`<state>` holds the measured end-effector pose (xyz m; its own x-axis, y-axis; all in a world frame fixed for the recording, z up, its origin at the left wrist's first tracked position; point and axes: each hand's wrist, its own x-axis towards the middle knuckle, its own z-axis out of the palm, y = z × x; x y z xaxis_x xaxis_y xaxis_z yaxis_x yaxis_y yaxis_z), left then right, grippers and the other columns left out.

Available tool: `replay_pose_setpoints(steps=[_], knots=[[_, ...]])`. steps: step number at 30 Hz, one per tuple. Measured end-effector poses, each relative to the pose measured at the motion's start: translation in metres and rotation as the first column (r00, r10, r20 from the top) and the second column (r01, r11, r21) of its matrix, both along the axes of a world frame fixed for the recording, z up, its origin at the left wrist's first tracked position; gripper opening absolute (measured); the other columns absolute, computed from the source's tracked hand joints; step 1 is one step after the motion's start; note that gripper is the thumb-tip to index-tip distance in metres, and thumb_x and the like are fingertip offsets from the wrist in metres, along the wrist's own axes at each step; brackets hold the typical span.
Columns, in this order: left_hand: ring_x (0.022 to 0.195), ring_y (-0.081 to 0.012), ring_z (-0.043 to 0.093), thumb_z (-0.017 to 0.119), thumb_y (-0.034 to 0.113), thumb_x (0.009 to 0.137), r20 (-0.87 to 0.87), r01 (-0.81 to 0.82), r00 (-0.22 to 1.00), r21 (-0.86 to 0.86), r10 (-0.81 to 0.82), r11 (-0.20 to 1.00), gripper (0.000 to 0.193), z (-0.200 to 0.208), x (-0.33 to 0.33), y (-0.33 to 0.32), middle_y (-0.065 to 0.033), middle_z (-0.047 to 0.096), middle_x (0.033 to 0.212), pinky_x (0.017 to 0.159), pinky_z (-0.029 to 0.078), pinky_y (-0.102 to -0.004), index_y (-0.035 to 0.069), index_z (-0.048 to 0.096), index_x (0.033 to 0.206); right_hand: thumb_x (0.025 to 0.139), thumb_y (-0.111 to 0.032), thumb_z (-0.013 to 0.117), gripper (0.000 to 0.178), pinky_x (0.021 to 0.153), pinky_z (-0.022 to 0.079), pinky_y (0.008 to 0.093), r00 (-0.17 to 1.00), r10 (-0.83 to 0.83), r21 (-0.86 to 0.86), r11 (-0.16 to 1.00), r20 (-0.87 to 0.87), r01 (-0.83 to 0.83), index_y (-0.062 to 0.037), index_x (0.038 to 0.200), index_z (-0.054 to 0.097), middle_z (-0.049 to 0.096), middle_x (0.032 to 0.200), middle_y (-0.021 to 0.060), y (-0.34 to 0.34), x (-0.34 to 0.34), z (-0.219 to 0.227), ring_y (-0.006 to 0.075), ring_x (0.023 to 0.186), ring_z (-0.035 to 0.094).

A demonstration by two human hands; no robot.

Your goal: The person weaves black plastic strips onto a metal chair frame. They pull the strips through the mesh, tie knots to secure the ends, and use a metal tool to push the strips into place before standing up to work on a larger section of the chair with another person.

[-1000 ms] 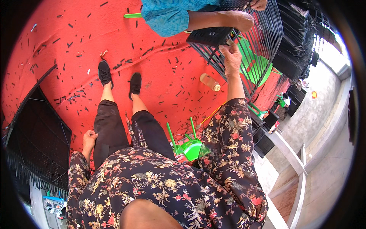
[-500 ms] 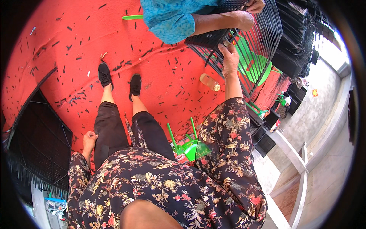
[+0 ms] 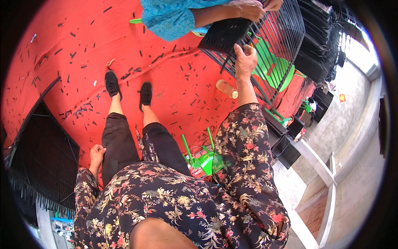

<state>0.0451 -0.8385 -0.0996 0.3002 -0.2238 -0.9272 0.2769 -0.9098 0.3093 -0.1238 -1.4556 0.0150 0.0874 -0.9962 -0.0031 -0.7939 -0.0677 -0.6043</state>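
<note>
My right hand (image 3: 245, 63) reaches up at the edge of a half-woven black panel (image 3: 226, 36) on a slatted metal frame (image 3: 286, 29). Its thumb and fingers are curled closed there; what they pinch is too small to make out. A loose black strip (image 3: 224, 64) hangs from the panel just left of the hand. Across the frame, a co-worker in a blue patterned sleeve (image 3: 166, 18) has both hands (image 3: 251, 9) on its upper bars. My left hand (image 3: 97, 154) hangs beside my left thigh with curled fingers; anything inside them is hidden.
Short black offcuts lie scattered over the red floor covering (image 3: 174, 83). A bottle (image 3: 226, 89) lies below the frame. A green chair (image 3: 275, 68) shows through the bars, and a small green chair (image 3: 203, 159) stands beside my legs. A dark woven piece (image 3: 45, 153) stands at left.
My right hand has shifted slightly left along the panel's edge, its fingers more curled. The co-worker's arm has moved left and up. My left hand stays by my thigh.
</note>
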Motion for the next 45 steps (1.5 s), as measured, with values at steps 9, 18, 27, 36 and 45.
replay_pose_setpoints(steps=[9,18,27,36,45], knots=[[0.055,-0.0082,0.046,0.064,0.006,0.074,-0.034,0.017,0.999,0.015,-0.017,1.000,0.011,0.004,0.006,-0.002,-0.0002,0.051,0.060,0.049,0.037,-0.0242,0.001,0.054,0.072,0.082,-0.023,0.063,0.034,0.054,0.044,0.0276,0.941,0.218,-0.246,0.927,-0.260,-0.283,-0.0142,0.115,0.059,0.054,0.062,0.0021,0.007,-0.010,-0.018,0.0111,0.055,0.051],[0.052,-0.0085,0.046,0.064,0.005,0.074,-0.083,-0.056,0.995,0.045,0.060,0.997,0.011,0.010,0.008,-0.010,-0.0008,0.052,0.060,0.046,0.037,-0.0238,0.002,0.053,0.072,0.077,-0.028,0.063,0.033,0.065,0.048,0.0366,0.683,0.262,-0.054,0.913,-0.682,-0.404,-0.0176,0.109,0.060,0.062,0.078,0.0091,0.008,0.011,0.025,0.0284,0.074,0.061],[0.051,-0.0086,0.046,0.063,0.005,0.075,-0.139,-0.077,0.987,0.074,0.087,0.994,0.010,0.013,0.008,-0.016,-0.0007,0.051,0.059,0.045,0.037,-0.0239,0.002,0.053,0.075,0.075,-0.031,0.065,0.053,0.061,0.044,0.0321,0.862,0.298,0.043,0.950,-0.410,-0.309,-0.0060,0.119,0.053,0.055,0.063,0.0065,-0.031,0.013,0.026,0.0176,0.060,0.055],[0.054,-0.0078,0.046,0.063,0.004,0.073,-0.056,-0.010,0.998,0.025,0.011,1.000,0.010,0.012,0.019,-0.022,-0.0002,0.052,0.060,0.050,0.038,-0.0236,0.002,0.054,0.072,0.073,-0.033,0.067,0.062,0.065,0.044,0.0328,0.845,0.272,0.090,0.961,-0.461,-0.260,-0.0066,0.126,0.047,0.053,0.066,0.0070,-0.042,0.013,0.020,0.0205,0.065,0.055],[0.058,-0.0101,0.048,0.065,0.005,0.072,0.034,0.016,0.999,-0.046,-0.014,0.999,0.011,0.004,0.044,-0.016,-0.0015,0.054,0.064,0.055,0.040,-0.0252,0.001,0.055,0.074,0.074,-0.042,0.063,0.073,0.091,0.040,0.0419,0.782,0.320,0.228,0.946,-0.535,-0.232,-0.0126,0.134,0.034,0.053,0.118,0.0227,-0.061,0.016,0.017,0.0374,0.111,0.049]])
